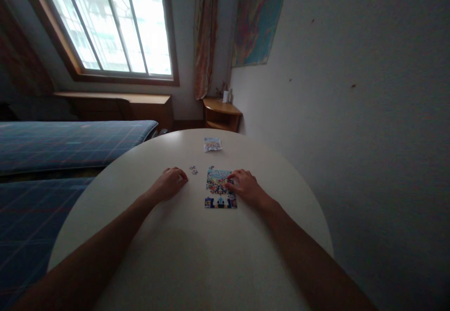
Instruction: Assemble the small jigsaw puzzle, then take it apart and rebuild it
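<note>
A small colourful jigsaw puzzle lies on a round white table. My right hand rests on the puzzle's right edge, its fingertips curled and pressing on the pieces near the middle. My left hand lies on the table to the left of the puzzle, fingers curled in loosely; whether it holds a piece is hidden. A few loose puzzle pieces lie just beyond my left hand's fingertips.
A small picture card lies farther back on the table. A white wall runs close along the right. Beds with blue plaid covers stand at the left. A wooden corner shelf and a window are behind.
</note>
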### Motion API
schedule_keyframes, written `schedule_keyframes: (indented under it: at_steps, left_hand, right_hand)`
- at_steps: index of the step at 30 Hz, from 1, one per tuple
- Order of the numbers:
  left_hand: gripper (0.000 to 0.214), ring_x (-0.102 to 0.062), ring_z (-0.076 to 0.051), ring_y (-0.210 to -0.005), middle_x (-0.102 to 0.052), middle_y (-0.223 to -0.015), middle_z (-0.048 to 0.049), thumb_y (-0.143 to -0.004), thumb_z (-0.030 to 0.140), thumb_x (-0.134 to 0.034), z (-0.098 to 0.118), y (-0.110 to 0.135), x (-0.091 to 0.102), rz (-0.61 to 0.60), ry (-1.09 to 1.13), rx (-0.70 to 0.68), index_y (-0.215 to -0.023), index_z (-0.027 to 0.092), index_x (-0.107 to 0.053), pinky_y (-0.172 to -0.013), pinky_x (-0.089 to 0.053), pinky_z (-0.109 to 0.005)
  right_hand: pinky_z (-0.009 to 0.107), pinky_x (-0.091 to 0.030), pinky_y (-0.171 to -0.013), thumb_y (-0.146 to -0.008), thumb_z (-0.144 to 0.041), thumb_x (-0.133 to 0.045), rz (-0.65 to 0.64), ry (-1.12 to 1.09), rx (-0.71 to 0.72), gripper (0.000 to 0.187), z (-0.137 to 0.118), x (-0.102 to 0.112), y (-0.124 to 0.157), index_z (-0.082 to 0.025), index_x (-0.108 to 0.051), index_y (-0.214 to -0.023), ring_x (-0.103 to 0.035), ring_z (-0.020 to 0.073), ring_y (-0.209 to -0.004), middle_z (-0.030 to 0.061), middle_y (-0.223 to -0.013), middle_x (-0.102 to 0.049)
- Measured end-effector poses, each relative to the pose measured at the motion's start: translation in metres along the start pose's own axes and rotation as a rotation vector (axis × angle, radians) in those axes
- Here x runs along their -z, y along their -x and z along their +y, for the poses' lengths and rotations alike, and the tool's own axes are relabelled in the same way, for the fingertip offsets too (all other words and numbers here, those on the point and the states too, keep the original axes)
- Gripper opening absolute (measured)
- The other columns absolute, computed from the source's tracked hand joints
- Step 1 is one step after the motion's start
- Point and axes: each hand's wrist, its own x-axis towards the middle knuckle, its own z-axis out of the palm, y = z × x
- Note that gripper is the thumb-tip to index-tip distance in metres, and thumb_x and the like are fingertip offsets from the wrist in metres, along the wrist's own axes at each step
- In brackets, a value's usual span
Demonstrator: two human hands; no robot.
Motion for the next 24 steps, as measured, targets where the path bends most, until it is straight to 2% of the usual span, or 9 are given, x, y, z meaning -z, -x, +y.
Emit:
schedule_keyframes:
  at_steps: [6,13,16,19,24]
  left_hand:
    - [0.030,-0.063,-0.026,-0.098,-0.070,-0.101,-0.0107,-0.086,0.038,-0.053,0.004,0.003,0.000,0.000,-0.014,0.015,-0.101,0.018,-0.068,-0.089,-0.047,-0.036]
    - [0.027,-0.062,-0.028,-0.101,-0.068,-0.103,-0.0123,-0.084,0.038,-0.056,0.002,0.006,0.003,-0.018,-0.059,0.042,-0.094,0.018,-0.070,-0.092,-0.046,-0.038]
    - [0.023,-0.061,-0.027,-0.101,-0.069,-0.102,-0.0108,-0.081,0.036,-0.059,0.004,0.005,0.004,-0.025,-0.022,0.047,-0.094,0.019,-0.069,-0.094,-0.045,-0.038]
    - [0.021,-0.063,-0.026,-0.099,-0.070,-0.096,-0.0081,-0.080,0.034,-0.061,0.010,0.006,0.004,-0.039,0.032,0.048,-0.094,0.021,-0.068,-0.088,-0.047,-0.035]
    - [0.017,-0.065,-0.022,-0.089,-0.071,-0.092,-0.0050,-0.079,0.032,-0.062,0.026,0.010,0.004,-0.057,0.175,-0.025,-0.091,0.021,-0.066,-0.082,-0.049,-0.032]
  right_hand:
    - [0.040,-0.035,-0.097,-0.089,-0.052,-0.059,0.012,-0.015,0.004,0.035,0.002,-0.001,0.000,-0.023,-0.066,-0.108,-0.051,0.0256,-0.114,0.0076,-0.119,-0.062]
    - [0.041,-0.035,-0.098,-0.090,-0.050,-0.058,0.009,-0.011,-0.006,0.034,0.001,-0.001,0.000,-0.023,-0.066,-0.108,-0.051,0.0261,-0.116,0.0081,-0.120,-0.062]
    - [0.041,-0.036,-0.098,-0.090,-0.050,-0.057,0.001,-0.002,-0.006,0.034,0.001,-0.001,0.000,-0.023,-0.066,-0.108,-0.051,0.0261,-0.116,0.0086,-0.121,-0.062]
    - [0.041,-0.036,-0.097,-0.090,-0.050,-0.057,-0.002,0.002,-0.008,0.034,0.001,-0.001,-0.001,-0.023,-0.067,-0.108,-0.051,0.0260,-0.116,0.0088,-0.120,-0.062]
    - [0.041,-0.035,-0.098,-0.091,-0.049,-0.057,0.008,-0.008,-0.002,0.032,0.001,-0.001,0.001,-0.023,-0.067,-0.107,-0.051,0.0254,-0.115,0.0075,-0.119,-0.063]
